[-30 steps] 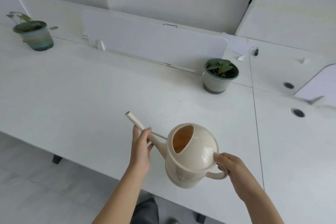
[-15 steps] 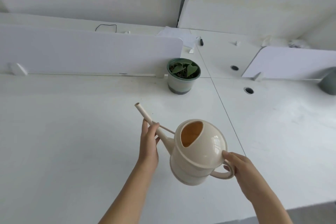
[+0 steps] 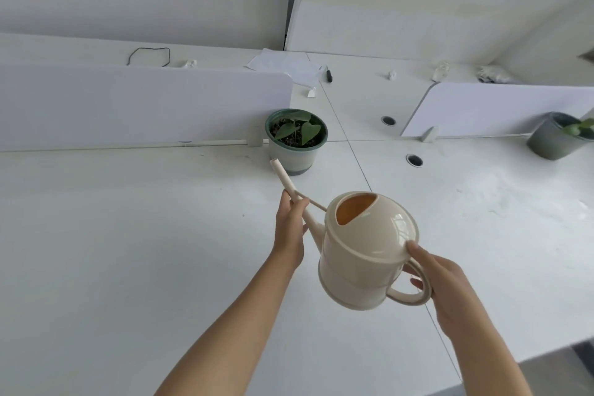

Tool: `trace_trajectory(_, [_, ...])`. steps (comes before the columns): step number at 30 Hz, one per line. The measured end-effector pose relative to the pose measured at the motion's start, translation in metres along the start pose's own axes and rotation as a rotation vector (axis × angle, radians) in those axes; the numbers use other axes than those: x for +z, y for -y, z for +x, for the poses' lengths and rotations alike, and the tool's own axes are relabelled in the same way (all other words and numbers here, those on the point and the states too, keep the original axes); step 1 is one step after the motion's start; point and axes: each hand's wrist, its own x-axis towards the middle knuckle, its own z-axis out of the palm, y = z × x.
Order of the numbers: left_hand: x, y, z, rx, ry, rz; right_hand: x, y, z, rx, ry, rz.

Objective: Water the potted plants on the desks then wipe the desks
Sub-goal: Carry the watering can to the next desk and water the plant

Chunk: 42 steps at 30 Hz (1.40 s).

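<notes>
I hold a cream watering can [image 3: 366, 251] above the white desk [image 3: 128, 251]. My right hand [image 3: 440, 286] grips its loop handle, and my left hand [image 3: 291, 228] is closed around the long spout. The spout's tip sits just below and in front of a green-rimmed potted plant [image 3: 295, 141] standing against the white divider panel [image 3: 144, 106]. A second potted plant [image 3: 559, 135] in a grey pot stands at the far right on the neighbouring desk.
A second divider [image 3: 501, 109] stands at the right. Two round cable holes [image 3: 414, 160] lie between the desks. Papers [image 3: 286, 66], a dark pen [image 3: 329, 74], a black cable loop [image 3: 149, 56] and small crumpled scraps lie on the far desks. The desk edge drops off at lower right.
The can and both hands have come closer to the middle potted plant, with the spout tip now near its pot. The view has shifted, and the right-hand pot has come into sight.
</notes>
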Motion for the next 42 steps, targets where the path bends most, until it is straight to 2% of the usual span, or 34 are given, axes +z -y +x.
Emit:
trace_trajectory(4, [0.020,-0.002,0.024,-0.035,-0.002,-0.015,-0.004,0.011,0.015,0.024,-0.043,-0.046])
trace_trajectory(14, [0.041,-0.002,0.066,-0.078,-0.072,0.041,0.000,0.033,0.062,-0.093,-0.048,-0.220])
trace_trajectory(17, [0.045,-0.004,0.075,-0.057,-0.097,0.118,0.001,0.034,0.074,-0.088,-0.003,-0.190])
trace_trajectory(21, [0.049,-0.008,0.080,-0.065,-0.142,0.093,0.001,0.037,0.082,-0.071,0.016,-0.142])
trace_trajectory(26, [0.052,-0.002,0.086,-0.094,-0.097,0.079,0.000,0.043,0.082,-0.069,-0.024,-0.240])
trace_trajectory(32, [0.063,0.003,0.096,-0.139,-0.037,0.061,-0.009,0.051,0.087,-0.062,-0.044,-0.107])
trace_trajectory(42, [0.085,-0.007,0.120,-0.139,0.045,0.079,-0.011,0.066,0.093,-0.144,-0.075,-0.107])
